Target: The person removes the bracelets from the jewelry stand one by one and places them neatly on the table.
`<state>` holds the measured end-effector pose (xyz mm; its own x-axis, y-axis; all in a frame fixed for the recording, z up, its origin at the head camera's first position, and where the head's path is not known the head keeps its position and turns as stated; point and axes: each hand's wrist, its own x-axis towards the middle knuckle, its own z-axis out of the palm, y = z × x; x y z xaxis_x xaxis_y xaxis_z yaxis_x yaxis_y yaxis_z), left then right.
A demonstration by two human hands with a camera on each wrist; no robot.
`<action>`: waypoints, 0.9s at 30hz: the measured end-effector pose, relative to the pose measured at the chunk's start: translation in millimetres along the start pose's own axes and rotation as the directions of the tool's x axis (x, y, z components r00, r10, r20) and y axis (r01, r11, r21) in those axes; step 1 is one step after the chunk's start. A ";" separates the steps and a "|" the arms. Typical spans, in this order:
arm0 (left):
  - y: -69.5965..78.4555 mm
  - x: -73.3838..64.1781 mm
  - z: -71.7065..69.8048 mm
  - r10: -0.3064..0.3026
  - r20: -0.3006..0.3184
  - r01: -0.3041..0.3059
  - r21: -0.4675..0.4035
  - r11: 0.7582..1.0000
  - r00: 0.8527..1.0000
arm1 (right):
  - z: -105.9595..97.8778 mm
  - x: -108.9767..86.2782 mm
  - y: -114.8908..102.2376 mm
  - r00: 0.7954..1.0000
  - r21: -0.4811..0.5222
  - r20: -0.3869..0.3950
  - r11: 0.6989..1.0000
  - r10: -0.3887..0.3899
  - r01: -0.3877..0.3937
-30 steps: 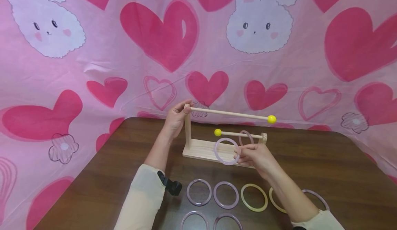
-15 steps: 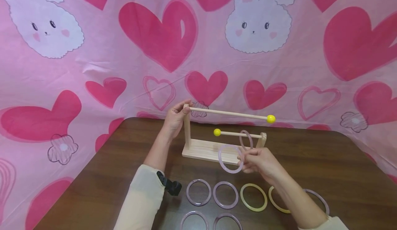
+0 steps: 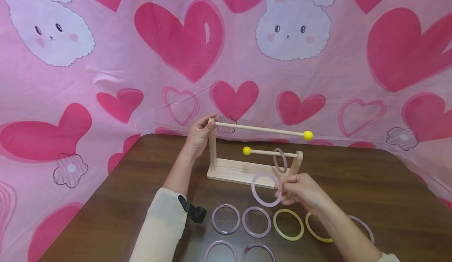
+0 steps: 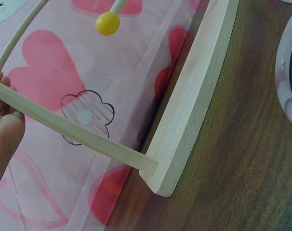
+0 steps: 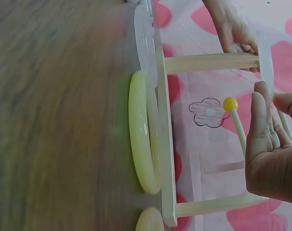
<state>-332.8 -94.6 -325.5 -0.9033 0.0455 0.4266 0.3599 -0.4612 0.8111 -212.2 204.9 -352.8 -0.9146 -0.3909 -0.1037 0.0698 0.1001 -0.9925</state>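
My left hand [image 3: 199, 136] grips the top of the tall post of a wooden stand [image 3: 229, 170], thumb in front. The stand has a long upper rod [image 3: 261, 129] and a shorter lower rod [image 3: 263, 152], each tipped with a yellow ball. One pinkish-purple ring [image 3: 285, 162] hangs around the lower rod near the short post. In front of the base, my right hand [image 3: 301, 191] pinches a pale purple ring [image 3: 267, 204] by its right side, raised off the table and apart from both rods. In the right wrist view that ring [image 5: 266, 65] appears edge-on at the fingertips.
Several rings lie on the dark wooden table [image 3: 123, 199] nearer me: purple rings [image 3: 213, 219] on the left, a yellow ring [image 3: 288, 239] in the middle, another yellow ring [image 3: 314, 233] partly under my right forearm. A pink heart-patterned cloth [image 3: 116, 73] hangs behind.
My right hand has drawn the pale purple ring down and slightly right, away from the lower rod's ball end and toward me. The left hand keeps its grip on the post.
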 end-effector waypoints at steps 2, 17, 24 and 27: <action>-0.1 0.1 -0.1 -0.002 -0.003 0.002 0.005 1.000 1.000 | -0.9 -1.8 0.2 1.000 -0.026 0.005 1.000 0.009 -0.009; 0.1 1.0 0.6 -0.004 0.005 0.004 -0.008 1.000 1.000 | -9.3 -9.2 1.9 0.988 -0.157 0.148 0.987 0.048 -0.025; 1.2 -0.1 0.7 -0.006 0.007 0.006 -0.020 1.000 1.000 | -14.7 -13.4 3.2 0.968 -0.206 0.243 0.979 0.062 -0.011; 1.1 -0.2 0.5 -0.008 0.006 0.008 -0.025 1.000 1.000 | -17.1 -14.8 4.7 0.957 -0.215 0.282 0.977 0.065 -0.003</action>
<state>-332.1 -94.7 -324.6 -0.9047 0.0546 0.4225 0.3466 -0.4825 0.8044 -205.1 226.7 -354.9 -0.7589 -0.6253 -0.1819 -0.0150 0.2960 -0.9551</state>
